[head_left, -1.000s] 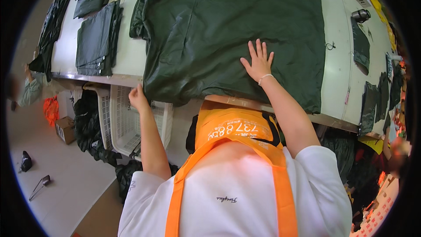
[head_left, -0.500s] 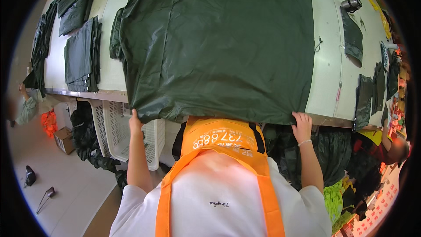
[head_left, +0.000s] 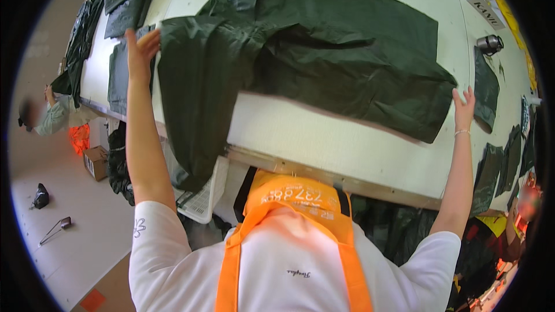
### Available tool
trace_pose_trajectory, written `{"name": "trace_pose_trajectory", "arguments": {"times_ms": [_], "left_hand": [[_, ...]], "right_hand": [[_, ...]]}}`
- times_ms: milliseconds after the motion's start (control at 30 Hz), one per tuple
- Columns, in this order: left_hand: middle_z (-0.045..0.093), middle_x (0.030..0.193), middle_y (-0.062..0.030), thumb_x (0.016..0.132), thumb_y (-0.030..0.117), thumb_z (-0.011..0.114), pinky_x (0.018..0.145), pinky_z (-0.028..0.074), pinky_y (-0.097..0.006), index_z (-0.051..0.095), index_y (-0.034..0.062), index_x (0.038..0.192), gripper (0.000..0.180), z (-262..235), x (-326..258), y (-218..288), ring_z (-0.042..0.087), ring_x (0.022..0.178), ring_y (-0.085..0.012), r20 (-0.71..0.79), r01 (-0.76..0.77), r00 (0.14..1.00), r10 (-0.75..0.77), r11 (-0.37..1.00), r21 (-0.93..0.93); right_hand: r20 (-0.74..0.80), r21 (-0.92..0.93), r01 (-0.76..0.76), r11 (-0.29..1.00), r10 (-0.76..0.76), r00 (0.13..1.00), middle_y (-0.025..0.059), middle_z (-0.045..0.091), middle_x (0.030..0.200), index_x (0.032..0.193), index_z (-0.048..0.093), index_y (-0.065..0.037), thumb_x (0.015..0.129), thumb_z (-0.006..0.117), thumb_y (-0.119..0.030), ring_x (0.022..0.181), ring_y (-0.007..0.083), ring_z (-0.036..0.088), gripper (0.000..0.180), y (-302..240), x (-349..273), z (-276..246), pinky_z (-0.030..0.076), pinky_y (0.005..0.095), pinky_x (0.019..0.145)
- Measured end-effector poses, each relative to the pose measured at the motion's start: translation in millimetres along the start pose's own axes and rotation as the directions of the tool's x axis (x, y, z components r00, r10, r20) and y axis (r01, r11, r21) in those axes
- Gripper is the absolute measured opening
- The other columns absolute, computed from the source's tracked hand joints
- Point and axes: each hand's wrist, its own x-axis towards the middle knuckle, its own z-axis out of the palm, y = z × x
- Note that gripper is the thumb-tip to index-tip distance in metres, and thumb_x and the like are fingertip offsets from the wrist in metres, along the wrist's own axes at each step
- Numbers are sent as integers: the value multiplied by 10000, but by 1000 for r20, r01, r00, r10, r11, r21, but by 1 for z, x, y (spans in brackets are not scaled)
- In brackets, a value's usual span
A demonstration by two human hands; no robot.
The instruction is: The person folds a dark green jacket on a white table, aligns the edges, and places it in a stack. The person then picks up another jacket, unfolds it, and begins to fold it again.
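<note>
Dark green, glossy coated-fabric garment [head_left: 347, 63]: on the long pale tabletop [head_left: 300, 118], rucked into a curved fold across its middle; the left part droops past the front edge, the right part lies askew with its lower edge well back from that edge.
Step in hand: seemingly turning or spreading the fabric, judging by arms set wide at its two ends.
Next move calls for: likely a sure hold at both ends and an even draw, so the middle fold lies out and the drooping part does not snag below.
Left hand [head_left: 140, 55]: raised at the upper left edge, forearm nearly upright; thumb stands away from the fingers, whose tips meet the fabric edge, no clenching seen.
Right hand [head_left: 464, 108]: at the far right corner, arm reaching out and forward, fingers pointing up; thumb side meets the corner, but whether it is pinched cannot be told.
Below the droop: white slatted plastic basket [head_left: 215, 190], partly covered from view.
Left of the garment: flat folded dark green fabric stack [head_left: 118, 75], just beside the left hand.
Right of the garment: dark green fabric strip [head_left: 487, 89] and a silvery metal flask [head_left: 490, 44].
</note>
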Motion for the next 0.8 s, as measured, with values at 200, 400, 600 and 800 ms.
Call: {"name": "trace_pose_trajectory", "arguments": {"times_ms": [200,400,600,800], "left_hand": [[548,1260,-93,824,78,604,903,412,-281,509,43,1291,478,-49,-43,-166,521,1108,-187,0,11,1000,-14,850,526],[521,1164,-106,739,-2,647,850,408,-296,523,29,1234,511,-15,-34,-167,492,949,-212,110,-232,953,281,448,863],[546,1113,-117,770,-20,597,826,422,-313,557,-15,906,141,-14,-31,-164,534,967,-258,48,-123,987,153,527,841],[587,957,-127,854,19,550,771,446,-295,514,-6,963,118,-42,-42,-180,580,874,-203,113,-6,991,-69,828,560]], "right_hand": [[352,-31,-434,900,416,838,-7,566,828,1185,536,-5,925,581,-326,701,62,480,416,78,-69,23,406,206,647],[239,102,-537,838,503,831,-10,589,955,1049,607,-18,920,594,-313,901,76,505,322,16,-101,32,390,215,840],[429,251,-543,801,410,805,13,626,1000,1059,606,17,894,625,-215,893,74,529,286,-16,-103,6,407,223,832],[400,276,-539,796,414,818,20,630,1023,1062,604,25,873,642,-144,912,82,537,257,9,-152,-21,416,227,839]]}}
